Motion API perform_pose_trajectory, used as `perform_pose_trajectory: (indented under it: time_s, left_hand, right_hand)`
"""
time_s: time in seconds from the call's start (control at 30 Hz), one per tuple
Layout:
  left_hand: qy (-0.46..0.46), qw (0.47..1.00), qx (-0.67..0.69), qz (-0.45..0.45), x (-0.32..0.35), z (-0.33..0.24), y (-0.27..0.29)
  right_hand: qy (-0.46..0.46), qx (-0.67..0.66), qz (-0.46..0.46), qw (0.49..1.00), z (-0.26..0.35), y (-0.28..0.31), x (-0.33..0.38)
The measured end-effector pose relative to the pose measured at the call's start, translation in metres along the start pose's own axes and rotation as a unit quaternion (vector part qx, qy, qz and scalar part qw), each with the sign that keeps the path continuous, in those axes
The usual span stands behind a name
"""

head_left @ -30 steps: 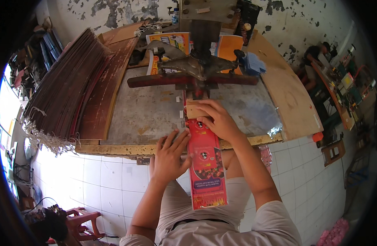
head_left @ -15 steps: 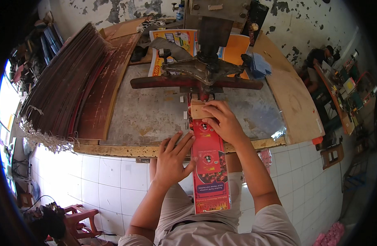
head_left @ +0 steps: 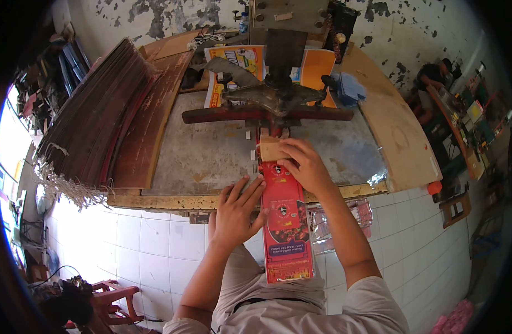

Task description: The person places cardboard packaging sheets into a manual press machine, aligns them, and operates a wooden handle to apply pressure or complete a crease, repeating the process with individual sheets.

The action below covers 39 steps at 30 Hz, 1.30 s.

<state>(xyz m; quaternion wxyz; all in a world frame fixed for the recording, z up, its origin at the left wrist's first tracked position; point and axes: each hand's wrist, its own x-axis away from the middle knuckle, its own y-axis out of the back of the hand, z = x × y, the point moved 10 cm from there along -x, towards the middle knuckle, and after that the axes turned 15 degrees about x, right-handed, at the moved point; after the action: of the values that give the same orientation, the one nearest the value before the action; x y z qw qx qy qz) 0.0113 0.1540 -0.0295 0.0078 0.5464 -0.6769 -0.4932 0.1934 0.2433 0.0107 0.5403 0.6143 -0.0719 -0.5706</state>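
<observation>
A long red printed card strip (head_left: pixel 282 209), with pictures of food and a purple band, runs from under the press toward my lap and overhangs the table's front edge. Several layers seem stacked in it. Across its far end lies a small pale wooden block (head_left: pixel 271 150), just below the press head (head_left: pixel 276 125). My right hand (head_left: pixel 309 170) grips the block's right side, fingertips on its top and thumb near the strip. My left hand (head_left: pixel 237 214) lies with fingers spread at the table edge, fingertips and thumb against the strip's left side.
The press's red-brown crossbar (head_left: pixel 222 114) spans above the metal-topped table (head_left: pixel 200 158). A thick stack of dark sheets with stringy ends (head_left: pixel 94 111) stands left. Printed sheets (head_left: pixel 317 67) lie behind. A red stool (head_left: pixel 111 303) stands lower left; another person (head_left: pixel 434 78) sits far right.
The view has shifted slightly, and more of the shiny clear packets beside my right forearm now shows. Both hands, the block and the strip keep nearly the same places.
</observation>
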Motion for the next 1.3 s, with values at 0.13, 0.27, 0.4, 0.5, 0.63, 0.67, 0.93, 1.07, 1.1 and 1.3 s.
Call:
perform_pose_trajectory:
  time_s: [0.13, 0.27, 0.4, 0.5, 0.63, 0.67, 0.93, 1.07, 1.1, 1.3]
  left_hand:
    - [-0.010, 1.000, -0.001, -0.011, 0.013, 0.009, -0.005]
    - [-0.010, 0.997, -0.036, -0.074, 0.046, 0.017, -0.010]
    - [-0.015, 0.991, -0.089, -0.102, 0.057, 0.022, -0.019]
    - [-0.021, 0.986, -0.112, -0.119, 0.060, 0.025, -0.022]
    - [-0.022, 0.985, -0.117, -0.122, 0.056, 0.022, -0.026]
    - [-0.023, 0.985, -0.116, -0.122, 0.054, 0.022, -0.027]
    - [-0.015, 0.985, -0.125, -0.119, 0.062, 0.026, -0.024]
    - [-0.018, 0.984, -0.128, -0.120, 0.062, 0.025, -0.022]
    - [-0.021, 0.985, -0.124, -0.121, 0.061, 0.025, -0.023]
    - [-0.030, 0.984, -0.117, -0.130, 0.059, 0.022, -0.024]
  right_hand:
    - [-0.008, -0.035, 0.011, 0.999, 0.017, 0.020, 0.027]
    - [-0.009, -0.089, 0.067, 0.994, 0.041, 0.054, 0.077]
    - [-0.125, -0.036, 0.024, 0.991, -0.015, 0.123, 0.121]
    - [-0.238, 0.114, -0.070, 0.962, -0.106, 0.175, 0.148]
    - [-0.290, 0.242, -0.125, 0.917, -0.230, 0.224, 0.198]
    - [-0.302, 0.261, -0.132, 0.908, -0.249, 0.231, 0.206]
    - [-0.212, 0.308, -0.204, 0.905, -0.145, 0.177, 0.182]
    - [-0.078, 0.196, -0.118, 0.970, -0.029, 0.081, 0.159]
    - [-0.056, 0.181, -0.100, 0.977, -0.015, 0.060, 0.159]
    - [-0.129, 0.232, -0.216, 0.940, -0.009, -0.002, 0.182]
